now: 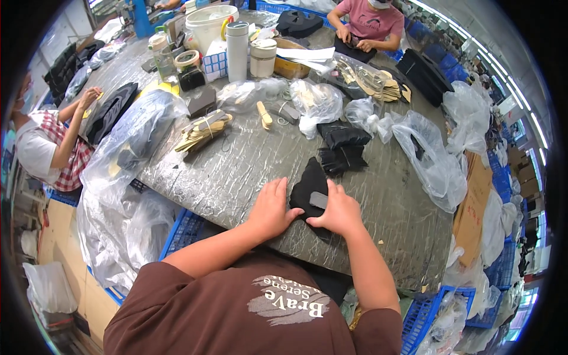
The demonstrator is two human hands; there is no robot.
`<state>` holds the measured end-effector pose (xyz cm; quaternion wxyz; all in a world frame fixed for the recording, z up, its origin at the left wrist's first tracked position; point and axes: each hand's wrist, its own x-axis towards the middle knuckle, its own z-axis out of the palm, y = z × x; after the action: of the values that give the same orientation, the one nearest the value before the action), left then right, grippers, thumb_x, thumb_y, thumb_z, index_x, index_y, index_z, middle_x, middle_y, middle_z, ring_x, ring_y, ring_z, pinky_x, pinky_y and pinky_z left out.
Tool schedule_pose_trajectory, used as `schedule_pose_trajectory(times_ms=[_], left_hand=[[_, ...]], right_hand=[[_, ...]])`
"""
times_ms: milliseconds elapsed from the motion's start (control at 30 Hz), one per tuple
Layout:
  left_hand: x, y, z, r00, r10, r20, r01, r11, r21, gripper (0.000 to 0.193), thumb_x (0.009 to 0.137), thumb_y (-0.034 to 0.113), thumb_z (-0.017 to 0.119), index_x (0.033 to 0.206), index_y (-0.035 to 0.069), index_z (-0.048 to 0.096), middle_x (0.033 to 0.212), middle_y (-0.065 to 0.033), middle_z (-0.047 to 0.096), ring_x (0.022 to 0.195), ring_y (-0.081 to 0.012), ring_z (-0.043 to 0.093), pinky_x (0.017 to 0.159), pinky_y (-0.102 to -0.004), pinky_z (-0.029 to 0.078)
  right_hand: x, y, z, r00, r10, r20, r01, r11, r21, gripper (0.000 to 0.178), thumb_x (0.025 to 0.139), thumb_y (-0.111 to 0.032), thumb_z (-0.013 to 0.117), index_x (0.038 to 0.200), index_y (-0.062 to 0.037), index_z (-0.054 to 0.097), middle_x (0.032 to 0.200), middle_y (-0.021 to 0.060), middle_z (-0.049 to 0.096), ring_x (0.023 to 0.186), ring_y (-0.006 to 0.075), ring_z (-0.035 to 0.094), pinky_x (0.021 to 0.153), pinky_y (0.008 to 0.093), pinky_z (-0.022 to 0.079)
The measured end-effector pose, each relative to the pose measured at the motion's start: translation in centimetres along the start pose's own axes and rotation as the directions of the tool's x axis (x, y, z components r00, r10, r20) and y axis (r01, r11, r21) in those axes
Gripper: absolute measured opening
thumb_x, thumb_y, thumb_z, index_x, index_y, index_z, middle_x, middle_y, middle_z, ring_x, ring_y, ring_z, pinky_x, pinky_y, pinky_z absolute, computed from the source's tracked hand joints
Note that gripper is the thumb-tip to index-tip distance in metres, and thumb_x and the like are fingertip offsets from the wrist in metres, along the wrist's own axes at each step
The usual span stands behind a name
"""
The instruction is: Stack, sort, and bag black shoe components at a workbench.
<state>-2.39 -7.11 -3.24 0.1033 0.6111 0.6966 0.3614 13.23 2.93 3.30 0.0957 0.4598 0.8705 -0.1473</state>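
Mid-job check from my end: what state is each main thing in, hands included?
Black piece: lying on the table, between both hands
Grey patch: on the black piece, partly covered by the right hand
Left hand: at the piece's left edge, thumb spread
Right hand: on the piece's right side
Beige bundle: tied, lying down
Tall flask: upright, capped
Plastic bag: crumpled
Table: surface wrinkled

Shiny grey worktable. On it: black piece, tied tan bundle, plastic bags, white bucket.
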Motion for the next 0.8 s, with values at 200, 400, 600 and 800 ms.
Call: schedule_pose_trajectory(times_ms=[200, 400, 600, 800], left_hand=[[1.9, 0.8, 2.9, 0.975, 0.059, 0.213, 0.002, 0.961, -0.277, 0.077, 0.082, 0.038, 0.068, 0.134, -0.008, 0.035, 0.134, -0.0301, 0.040, 0.122, -0.0434, 0.039, 0.105, -0.0446, 0.032], [5.5, 3.0, 3.0, 0.862, 0.200, 0.466, 0.301, 0.538, -0.788, 0.100, 0.080, 0.041, 0.066, 0.147, -0.003, 0.006, 0.141, -0.0246, 0.036, 0.130, -0.0275, 0.038, 0.107, -0.0335, 0.029], [8.3, 3.7, 1.0, 0.700, 0.211, 0.682, 0.431, 0.637, -0.639, 0.090, 0.078, 0.028, 0.069, 0.148, 0.004, 0.018, 0.136, -0.0145, 0.043, 0.123, -0.0219, 0.041, 0.105, -0.0334, 0.030], [11.5, 2.7, 0.4, 0.564, 0.329, 0.758, 0.089, 0.888, -0.451, 0.098, 0.069, 0.040, 0.074, 0.143, -0.003, 0.026, 0.136, -0.0252, 0.044, 0.126, -0.0297, 0.044, 0.104, -0.0355, 0.035]], right_hand=[[-2.1, 4.2, 4.2, 0.964, 0.070, -0.258, 0.109, 0.779, 0.618, 0.109, 0.050, -0.030, 0.087, 0.138, 0.0021, 0.032, 0.129, 0.0219, 0.050, 0.118, 0.0344, 0.052, 0.098, 0.0386, 0.042], [-2.1, 2.4, 7.6, 0.943, 0.111, -0.313, 0.312, 0.025, 0.950, 0.100, 0.059, -0.024, 0.082, 0.141, -0.0014, 0.029, 0.129, 0.0105, 0.047, 0.117, 0.0221, 0.049, 0.099, 0.0332, 0.040], [-2.7, 0.8, 7.9, 0.932, 0.214, -0.294, 0.320, -0.101, 0.942, 0.097, 0.062, -0.038, 0.087, 0.136, -0.0011, 0.037, 0.122, 0.0104, 0.054, 0.111, 0.0196, 0.054, 0.095, 0.0321, 0.043], [-5.9, 2.5, 5.2, 0.974, 0.217, -0.065, -0.067, 0.548, 0.834, 0.055, 0.071, -0.033, 0.080, 0.109, 0.0009, 0.061, 0.090, 0.0158, 0.067, 0.081, 0.0230, 0.065, 0.073, 0.0360, 0.049]])
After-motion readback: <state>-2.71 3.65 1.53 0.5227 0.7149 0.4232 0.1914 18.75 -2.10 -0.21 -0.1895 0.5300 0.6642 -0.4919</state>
